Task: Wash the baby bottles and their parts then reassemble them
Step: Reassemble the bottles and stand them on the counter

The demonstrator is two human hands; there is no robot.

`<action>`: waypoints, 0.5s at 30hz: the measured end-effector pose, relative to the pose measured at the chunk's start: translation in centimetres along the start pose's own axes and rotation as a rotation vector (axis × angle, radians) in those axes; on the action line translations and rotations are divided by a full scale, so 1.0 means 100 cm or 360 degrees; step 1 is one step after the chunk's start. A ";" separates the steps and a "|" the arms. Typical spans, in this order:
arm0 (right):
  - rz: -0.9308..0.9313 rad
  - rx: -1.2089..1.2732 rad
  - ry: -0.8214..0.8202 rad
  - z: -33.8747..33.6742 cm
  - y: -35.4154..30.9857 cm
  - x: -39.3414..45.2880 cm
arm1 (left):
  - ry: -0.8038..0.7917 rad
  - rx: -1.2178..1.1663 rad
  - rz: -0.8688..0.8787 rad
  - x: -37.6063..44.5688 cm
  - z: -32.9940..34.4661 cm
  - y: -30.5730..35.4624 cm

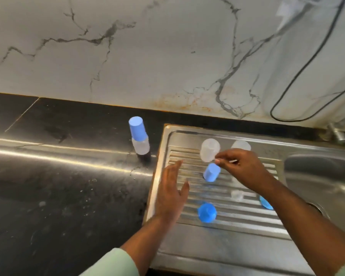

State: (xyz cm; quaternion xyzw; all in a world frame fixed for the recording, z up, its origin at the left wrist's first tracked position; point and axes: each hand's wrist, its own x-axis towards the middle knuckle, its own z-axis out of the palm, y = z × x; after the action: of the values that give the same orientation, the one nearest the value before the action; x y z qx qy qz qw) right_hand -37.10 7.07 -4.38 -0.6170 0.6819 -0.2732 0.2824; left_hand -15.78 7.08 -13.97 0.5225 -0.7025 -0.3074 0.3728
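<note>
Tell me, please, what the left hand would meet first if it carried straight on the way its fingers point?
Probably the clear bottle standing on the drainboard: the left hand points up and slightly right toward it, though depth is unclear and it might pass left.

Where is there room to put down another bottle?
The black stone counter left of the capped assembled bottle is bare. So is the flat steel strip nearest you, below the round blue collar. The ribbed steel drainboard is crowded with bottles, caps and both hands.

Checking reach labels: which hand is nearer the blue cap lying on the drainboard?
Right. The right hand hovers just above and beside the blue cap, fingers nearly touching; the left hand is apart, off to its left.
</note>
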 end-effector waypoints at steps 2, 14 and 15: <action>0.0118 0.0027 0.0156 -0.026 0.026 -0.028 | -0.0115 0.0094 0.0054 0.002 0.013 0.019; 0.0327 0.0025 0.0094 -0.060 0.135 -0.094 | -0.0633 0.1019 0.0013 -0.027 0.086 0.091; 0.0330 -0.0006 0.0052 -0.059 0.141 -0.095 | -0.0644 0.1012 0.0020 -0.028 0.093 0.094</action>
State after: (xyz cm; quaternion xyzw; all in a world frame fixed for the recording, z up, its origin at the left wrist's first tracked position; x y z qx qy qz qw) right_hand -50.33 17.97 -10.01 -0.5392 0.7470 -0.2512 0.2970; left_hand -27.89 12.70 -11.75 0.5366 -0.8254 -0.1688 0.0475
